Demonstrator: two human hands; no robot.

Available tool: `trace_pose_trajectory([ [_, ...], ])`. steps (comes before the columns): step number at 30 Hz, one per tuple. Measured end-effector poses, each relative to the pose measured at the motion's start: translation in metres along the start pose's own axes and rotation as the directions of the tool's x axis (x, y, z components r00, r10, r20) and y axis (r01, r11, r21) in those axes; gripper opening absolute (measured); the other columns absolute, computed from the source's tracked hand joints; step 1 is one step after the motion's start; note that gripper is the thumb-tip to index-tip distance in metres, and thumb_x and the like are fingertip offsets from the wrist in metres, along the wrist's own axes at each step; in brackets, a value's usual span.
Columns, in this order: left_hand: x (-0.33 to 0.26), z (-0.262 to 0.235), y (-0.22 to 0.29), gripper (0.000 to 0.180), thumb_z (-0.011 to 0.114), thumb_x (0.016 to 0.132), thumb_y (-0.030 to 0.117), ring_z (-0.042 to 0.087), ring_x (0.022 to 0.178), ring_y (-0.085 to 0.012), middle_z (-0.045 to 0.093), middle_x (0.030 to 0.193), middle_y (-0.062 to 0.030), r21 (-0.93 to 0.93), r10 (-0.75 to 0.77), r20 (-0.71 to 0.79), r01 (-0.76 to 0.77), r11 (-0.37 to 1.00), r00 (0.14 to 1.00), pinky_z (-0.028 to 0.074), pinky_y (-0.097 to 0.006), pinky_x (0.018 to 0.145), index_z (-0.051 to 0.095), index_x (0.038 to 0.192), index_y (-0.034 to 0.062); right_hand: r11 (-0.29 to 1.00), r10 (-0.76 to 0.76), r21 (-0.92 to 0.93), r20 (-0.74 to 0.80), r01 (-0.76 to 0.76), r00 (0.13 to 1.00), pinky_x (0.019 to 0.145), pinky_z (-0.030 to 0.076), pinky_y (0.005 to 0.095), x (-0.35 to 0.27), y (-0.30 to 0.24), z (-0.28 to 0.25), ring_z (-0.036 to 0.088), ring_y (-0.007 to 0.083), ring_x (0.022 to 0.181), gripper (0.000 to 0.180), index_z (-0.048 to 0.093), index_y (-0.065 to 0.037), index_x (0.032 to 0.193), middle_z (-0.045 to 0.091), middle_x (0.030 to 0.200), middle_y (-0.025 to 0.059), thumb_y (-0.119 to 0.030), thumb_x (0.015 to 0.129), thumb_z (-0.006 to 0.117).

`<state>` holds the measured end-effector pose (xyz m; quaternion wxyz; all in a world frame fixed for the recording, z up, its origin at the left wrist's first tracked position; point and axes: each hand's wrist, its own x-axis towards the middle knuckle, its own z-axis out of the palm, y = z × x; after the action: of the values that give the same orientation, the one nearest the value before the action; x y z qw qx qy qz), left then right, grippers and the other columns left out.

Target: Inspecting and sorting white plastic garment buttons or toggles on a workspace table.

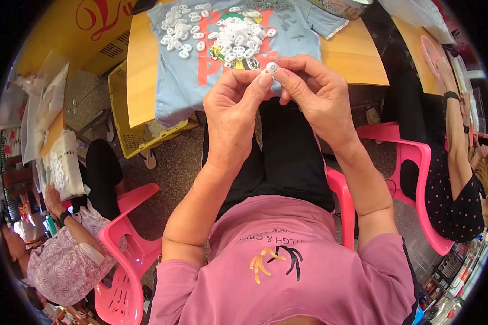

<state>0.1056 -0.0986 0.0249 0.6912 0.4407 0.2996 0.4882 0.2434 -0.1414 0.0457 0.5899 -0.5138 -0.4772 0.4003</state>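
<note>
My left hand [230,105] and my right hand [320,95] meet above the near edge of the table. Thumbs and fingertips of both are pinched on one small white oval plastic piece [271,66], partly covered by the fingers. Beyond them, a light blue T-shirt [173,100] with red print is spread over the wooden table [355,57]. On it lies a heap of white oval plastic pieces [238,39] with two holes each, and looser ones [184,24] spread to its left. Small dark grey pieces [271,8] are gathered at the far side.
A round tin [341,8] stands at the far right of the table. Below its left side is a yellow plastic crate [130,141]. People sit on pink chairs to my left [122,238] and right [417,162], a hand [445,73] resting near a pink tray [431,54].
</note>
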Motion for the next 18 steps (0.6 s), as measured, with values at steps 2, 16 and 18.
trace_pose_trajectory([
  [2, 0.0, 0.0, -0.001, 0.012, 0.068, 0.09, 0.01, 0.06, 0.076, -0.0078, 0.065, 0.085, -0.003, -0.058, -0.017, -0.006, 0.017, 0.998, 1.0, 0.05, -0.023, 0.07, 0.063, 0.094, -0.0002, 1.0, -0.004, 0.018, -0.007, 0.004, 1.0, 0.063, 0.047, 0.0182, 0.0, 0.002, 0.003, 0.055, 0.0045, 0.07, 0.021, 0.064, 0.003, 0.11, 0.064, 0.088, 0.0014, -0.009, 0.093, 0.062],
  [16, 0.002, -0.022, -0.011, 0.027, 0.06, 0.096, 0.021, 0.056, 0.099, -0.0102, 0.057, 0.121, -0.0069, 0.1, 0.193, 0.225, -0.22, 0.97, 0.955, 0.044, -0.026, 0.089, 0.061, 0.114, 0.0003, 0.877, 0.145, 0.433, 0.179, -0.21, 0.973, 0.064, 0.05, 0.024, -0.001, 0.003, -0.001, 0.055, 0.0083, 0.068, 0.042, 0.051, -0.001, 0.13, 0.062, 0.09, 0.0043, -0.008, 0.091, 0.064],
  [18, 0.001, -0.02, -0.012, 0.04, 0.05, 0.1, 0.034, 0.054, 0.102, -0.0125, 0.05, 0.132, -0.0089, 0.211, 0.272, 0.327, -0.351, 0.912, 0.905, 0.043, -0.025, 0.09, 0.06, 0.118, -0.0009, 0.802, 0.203, 0.515, 0.24, -0.302, 0.949, 0.064, 0.051, 0.0262, -0.005, 0.004, 0.003, 0.055, 0.009, 0.068, 0.058, 0.036, -0.005, 0.142, 0.061, 0.093, 0.0049, -0.007, 0.091, 0.064],
])
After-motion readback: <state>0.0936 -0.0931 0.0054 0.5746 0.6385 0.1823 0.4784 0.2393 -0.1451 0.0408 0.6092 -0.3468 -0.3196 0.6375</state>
